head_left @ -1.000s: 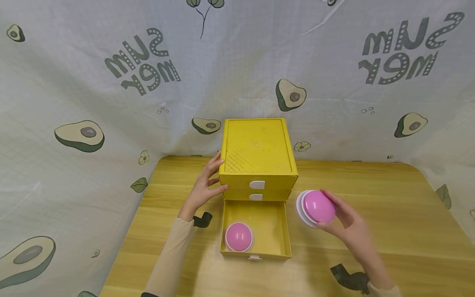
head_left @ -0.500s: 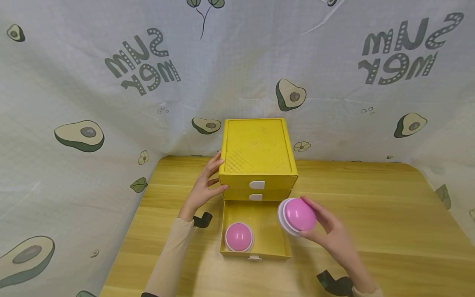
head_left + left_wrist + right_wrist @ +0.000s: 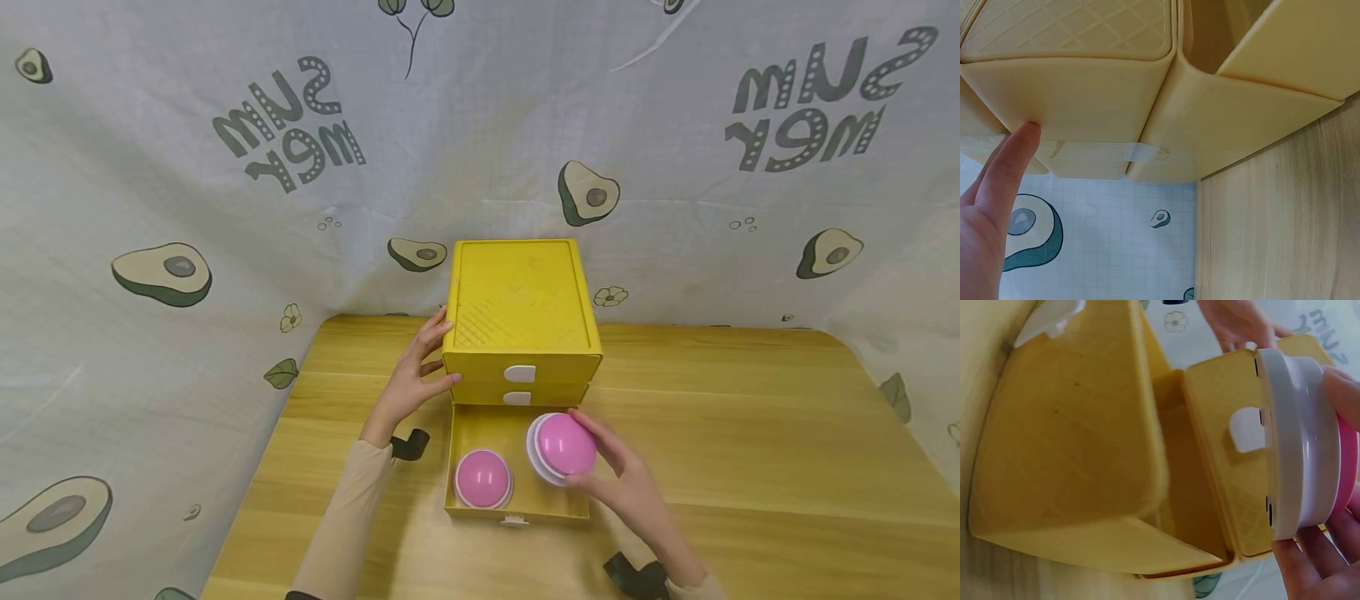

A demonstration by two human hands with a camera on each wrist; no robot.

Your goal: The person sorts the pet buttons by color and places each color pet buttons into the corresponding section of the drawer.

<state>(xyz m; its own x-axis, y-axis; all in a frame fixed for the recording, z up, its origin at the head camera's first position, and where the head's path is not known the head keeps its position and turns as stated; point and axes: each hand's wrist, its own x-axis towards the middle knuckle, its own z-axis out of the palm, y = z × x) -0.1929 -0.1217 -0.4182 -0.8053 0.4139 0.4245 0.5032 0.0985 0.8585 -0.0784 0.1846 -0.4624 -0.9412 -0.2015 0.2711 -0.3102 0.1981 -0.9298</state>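
My right hand [image 3: 626,483] grips a round button with a glossy pink dome and white base [image 3: 567,444], tilted, over the right part of the pulled-out bottom drawer [image 3: 555,517]. In the right wrist view the thumb and fingers hold the button's rim, its white base [image 3: 1285,444] facing the drawer cabinet. A second pink-domed button [image 3: 483,477] sits in the drawer's left front corner. My left hand [image 3: 412,375] rests against the left side of the yellow drawer cabinet [image 3: 525,292], thumb at its front. In the left wrist view, extended fingers [image 3: 1010,162] touch the cabinet's side wall.
Two upper drawers with white pull tabs [image 3: 519,373] are closed. The cabinet stands on a wooden table [image 3: 750,433] near its back edge. Behind hangs a pale avocado-print cloth [image 3: 480,125]. Dark straps show at both wrists.
My right hand has carried the pink-domed button leftward and slightly down, from right of the drawer to over it. My left hand and the cabinet have stayed put.
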